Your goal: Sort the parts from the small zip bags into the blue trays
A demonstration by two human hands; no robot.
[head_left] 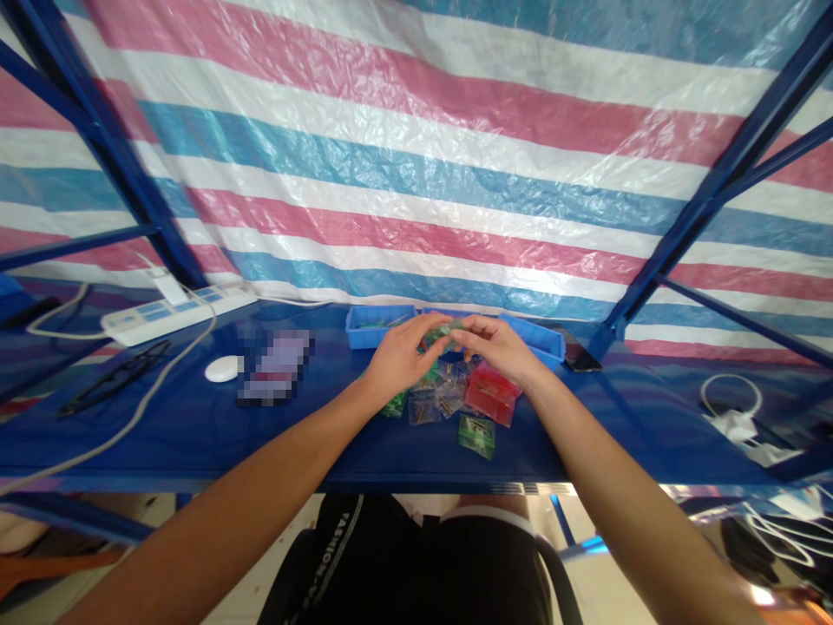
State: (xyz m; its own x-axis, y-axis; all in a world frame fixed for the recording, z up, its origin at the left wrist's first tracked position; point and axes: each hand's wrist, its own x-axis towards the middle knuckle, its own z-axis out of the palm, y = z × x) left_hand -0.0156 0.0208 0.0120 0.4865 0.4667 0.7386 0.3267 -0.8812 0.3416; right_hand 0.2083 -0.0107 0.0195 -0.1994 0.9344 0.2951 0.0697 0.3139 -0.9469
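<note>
Both my hands meet over the middle of a blue table. My left hand and my right hand pinch one small green plastic bag between their fingertips. Under them lies a heap of small bags: clear ones with tiny parts, green ones, and a red bag by my right wrist. One green bag lies alone nearer the table's front edge.
Two shallow blue trays stand behind the hands. A white power strip with cables lies at back left, with black scissors and a white round object nearby. A dark phone and a white charger cable are on the right.
</note>
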